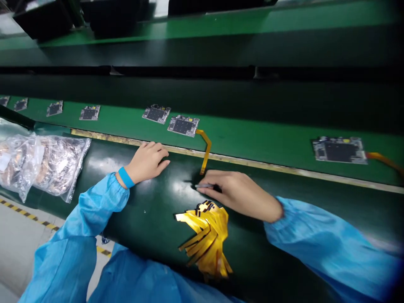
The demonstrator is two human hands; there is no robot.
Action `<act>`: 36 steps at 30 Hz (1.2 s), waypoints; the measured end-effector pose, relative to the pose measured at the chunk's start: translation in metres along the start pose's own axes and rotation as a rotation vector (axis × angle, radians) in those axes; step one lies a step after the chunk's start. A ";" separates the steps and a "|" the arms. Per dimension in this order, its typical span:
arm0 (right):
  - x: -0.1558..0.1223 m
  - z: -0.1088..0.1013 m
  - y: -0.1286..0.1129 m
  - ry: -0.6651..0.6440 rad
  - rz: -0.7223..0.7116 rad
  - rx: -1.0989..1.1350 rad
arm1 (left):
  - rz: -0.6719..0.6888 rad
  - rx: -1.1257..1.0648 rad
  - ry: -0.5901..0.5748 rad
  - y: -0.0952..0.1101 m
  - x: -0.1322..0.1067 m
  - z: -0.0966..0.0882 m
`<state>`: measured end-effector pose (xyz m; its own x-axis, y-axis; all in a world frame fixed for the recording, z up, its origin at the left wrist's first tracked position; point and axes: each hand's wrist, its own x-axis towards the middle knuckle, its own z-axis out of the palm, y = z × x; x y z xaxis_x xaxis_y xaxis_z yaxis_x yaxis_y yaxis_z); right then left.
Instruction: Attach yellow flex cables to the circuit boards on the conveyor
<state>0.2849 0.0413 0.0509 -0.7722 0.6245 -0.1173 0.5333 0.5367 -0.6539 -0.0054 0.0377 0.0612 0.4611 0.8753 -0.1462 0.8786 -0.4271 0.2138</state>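
My right hand [235,191] is closed around a thin grey pen-like tool [204,185], whose end points left just above the green bench. Beside its fingertips hangs the free end of an orange flex cable [206,151]. That cable runs from a circuit board [183,126] on the green belt over the metal strip. My left hand [147,160] lies palm down near the strip, its fingers slightly bent and thumb apart, holding nothing. Below my right hand is a fanned pile of orange flex cables [210,240] on the bench.
More circuit boards, such as one close by [156,113], lie along the green belt [252,141]. At the right, another board [340,150] has an orange cable attached. Clear plastic bags [59,164] of parts rest at the left. A metal strip [268,165] separates bench and belt.
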 end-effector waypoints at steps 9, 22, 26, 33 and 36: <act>-0.047 0.023 -0.017 -0.140 0.054 -0.131 | 0.115 -0.050 -0.063 0.024 -0.028 0.010; -0.039 0.021 -0.019 -0.077 0.205 0.383 | 0.188 -0.413 -0.134 0.045 -0.024 0.012; -0.025 0.011 -0.029 0.035 0.252 0.522 | 0.213 -0.646 -0.188 0.056 -0.015 0.010; -0.001 0.007 -0.028 0.164 0.240 0.522 | 0.146 -0.824 -0.136 0.056 -0.001 0.007; 0.005 0.009 -0.023 0.221 0.245 0.504 | 0.051 -0.934 -0.068 0.049 0.002 0.008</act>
<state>0.2661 0.0270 0.0591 -0.5285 0.8282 -0.1864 0.4155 0.0609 -0.9076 0.0395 0.0165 0.0633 0.5283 0.8328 -0.1656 0.4151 -0.0832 0.9059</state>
